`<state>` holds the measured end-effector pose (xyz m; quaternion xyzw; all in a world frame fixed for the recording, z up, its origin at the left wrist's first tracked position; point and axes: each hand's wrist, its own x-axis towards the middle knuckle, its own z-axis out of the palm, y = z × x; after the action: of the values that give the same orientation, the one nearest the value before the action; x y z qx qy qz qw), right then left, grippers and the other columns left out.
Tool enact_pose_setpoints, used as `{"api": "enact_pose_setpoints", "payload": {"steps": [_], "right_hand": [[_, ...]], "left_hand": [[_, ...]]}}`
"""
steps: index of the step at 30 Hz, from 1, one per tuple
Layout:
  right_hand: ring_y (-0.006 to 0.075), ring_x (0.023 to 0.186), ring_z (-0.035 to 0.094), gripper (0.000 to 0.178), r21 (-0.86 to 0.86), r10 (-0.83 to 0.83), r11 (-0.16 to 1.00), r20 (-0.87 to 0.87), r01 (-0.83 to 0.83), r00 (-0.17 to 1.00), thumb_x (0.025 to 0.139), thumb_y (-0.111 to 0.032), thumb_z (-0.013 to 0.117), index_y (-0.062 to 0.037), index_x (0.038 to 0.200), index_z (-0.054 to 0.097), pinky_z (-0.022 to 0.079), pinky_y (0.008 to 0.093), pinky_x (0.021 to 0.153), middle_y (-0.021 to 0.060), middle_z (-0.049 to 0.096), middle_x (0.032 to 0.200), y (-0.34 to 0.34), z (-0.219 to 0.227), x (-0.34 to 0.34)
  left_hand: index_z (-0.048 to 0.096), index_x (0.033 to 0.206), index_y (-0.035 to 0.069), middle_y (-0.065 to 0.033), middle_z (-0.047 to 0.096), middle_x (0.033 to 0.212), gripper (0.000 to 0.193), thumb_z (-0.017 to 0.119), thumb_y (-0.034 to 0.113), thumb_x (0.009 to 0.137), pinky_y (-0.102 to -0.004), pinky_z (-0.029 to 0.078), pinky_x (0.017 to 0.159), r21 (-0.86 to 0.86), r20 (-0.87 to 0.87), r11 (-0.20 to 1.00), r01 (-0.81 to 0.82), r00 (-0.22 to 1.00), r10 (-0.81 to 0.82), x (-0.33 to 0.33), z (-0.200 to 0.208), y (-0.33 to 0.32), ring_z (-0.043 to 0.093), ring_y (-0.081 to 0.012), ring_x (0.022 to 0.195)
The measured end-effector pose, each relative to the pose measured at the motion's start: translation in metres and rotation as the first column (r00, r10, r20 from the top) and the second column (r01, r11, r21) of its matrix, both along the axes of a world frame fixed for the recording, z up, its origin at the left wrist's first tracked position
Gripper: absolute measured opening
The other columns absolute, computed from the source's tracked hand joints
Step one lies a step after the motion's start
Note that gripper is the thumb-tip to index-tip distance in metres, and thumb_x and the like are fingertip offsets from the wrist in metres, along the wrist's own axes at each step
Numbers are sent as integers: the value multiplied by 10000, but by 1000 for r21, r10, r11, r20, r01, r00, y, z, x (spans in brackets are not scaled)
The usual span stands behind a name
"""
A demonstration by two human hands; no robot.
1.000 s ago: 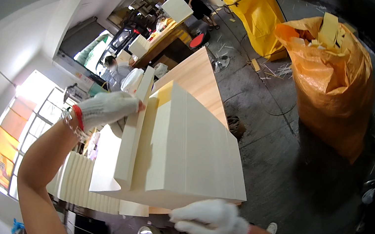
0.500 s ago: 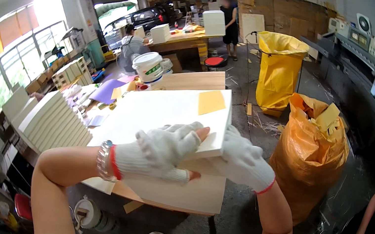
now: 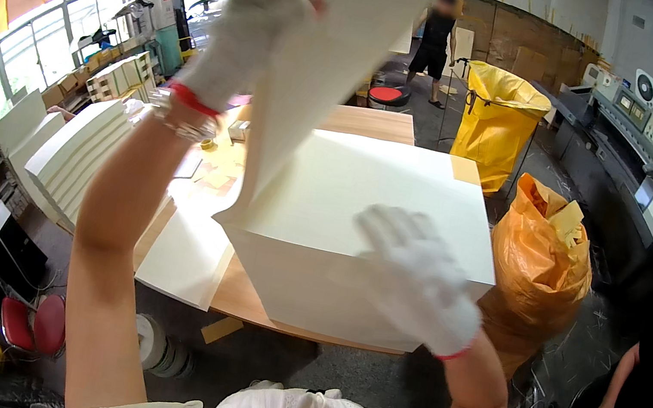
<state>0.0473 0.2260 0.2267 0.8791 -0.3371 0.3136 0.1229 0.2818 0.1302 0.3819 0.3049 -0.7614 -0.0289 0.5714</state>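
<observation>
A large white box-like block point(image 3: 380, 196) sits on the wooden table, its top and front side showing. From its left side a white sheet point(image 3: 328, 47) rises, bent upward. High at the upper left, my left hand point(image 3: 247, 37), in a white glove with red cuff, is closed on that sheet's edge, a bare fingertip showing on it. My right hand point(image 3: 419, 273), gloved the same way and blurred, has its fingers stretched out flat over the block's front top edge. A small yellow piece point(image 3: 465, 170) lies at the block's far right corner.
To the right stand a yellow bag point(image 3: 488, 128) on a frame and a full orange sack point(image 3: 537, 272). White curved panels point(image 3: 82, 152) are stacked at left. Another white panel point(image 3: 186, 258) lies on the table point(image 3: 239, 301). One person point(image 3: 437, 44) stands far back; another's arm point(image 3: 617, 386) shows at lower right.
My left hand has gone from the block's top up to the upper left, raising the sheet. The right hand moved from the block's right side to its front edge. The block sits differently.
</observation>
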Motion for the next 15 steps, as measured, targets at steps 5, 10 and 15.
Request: {"api": "enact_pose_setpoints", "payload": {"steps": [5, 10, 15], "right_hand": [[319, 1040, 548, 432, 13, 45, 999, -82, -44, 996, 750, -276, 668, -17, 1077, 555, 415, 450, 939, 159, 552, 1150, -9, -26, 136], [273, 999, 541, 484, -30, -50, 998, -22, 50, 998, 684, -273, 731, -55, 1068, 532, 429, 434, 905, 88, 542, 1090, -18, -43, 190], [258, 1043, 543, 533, -36, -165, 986, -23, 164, 986, 663, -281, 768, -59, 1080, 523, 428, 425, 944, 68, 544, 1111, -8, -36, 212]], "left_hand": [[573, 1092, -10, -91, 636, 1015, 234, 524, 45, 870, -278, 503, 858, -119, -464, 983, 139, 868, -179, 119, 21, -5, 612, -152, 933], [535, 1190, -36, -130, 619, 1085, 325, 470, 31, 879, -328, 521, 876, -126, -762, 959, 254, 594, -257, 232, -22, -55, 613, -208, 993], [517, 1217, -48, -144, 626, 1091, 314, 458, 87, 940, -337, 558, 812, -156, -806, 926, 344, 498, -321, 305, -34, -68, 645, -232, 946]]}}
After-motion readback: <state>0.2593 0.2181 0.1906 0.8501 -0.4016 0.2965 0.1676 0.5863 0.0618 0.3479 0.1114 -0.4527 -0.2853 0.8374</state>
